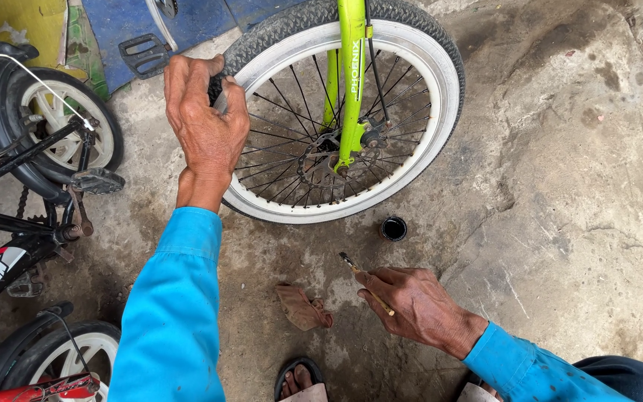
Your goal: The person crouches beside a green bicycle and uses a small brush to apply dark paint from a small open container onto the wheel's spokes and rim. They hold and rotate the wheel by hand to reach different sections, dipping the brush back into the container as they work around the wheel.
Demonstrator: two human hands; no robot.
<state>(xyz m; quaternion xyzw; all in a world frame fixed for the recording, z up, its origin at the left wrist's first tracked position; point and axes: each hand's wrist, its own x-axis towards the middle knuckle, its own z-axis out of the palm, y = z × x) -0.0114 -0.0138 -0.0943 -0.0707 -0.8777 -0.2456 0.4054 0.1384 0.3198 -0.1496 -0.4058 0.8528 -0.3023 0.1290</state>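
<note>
My left hand [202, 126] grips the tyre of a bicycle wheel [426, 126] at its upper left; the wheel has a white rim, black tyre and thin spokes. A lime-green fork [351, 82] runs down to the hub [336, 152]. My right hand [411, 305] rests low near the ground and holds a small wooden-handled paintbrush [353, 266], its tip pointing up-left toward the wheel. A small round black pot [394, 228] sits on the concrete just under the rim, a little above the brush.
A crumpled brown rag [303, 307] lies on the stained concrete floor [574, 186]. A black and red bicycle [31, 171] with white-rimmed wheels stands at the left. My sandalled foot [299, 383] shows at the bottom edge. A blue sheet [187, 18] lies at the top.
</note>
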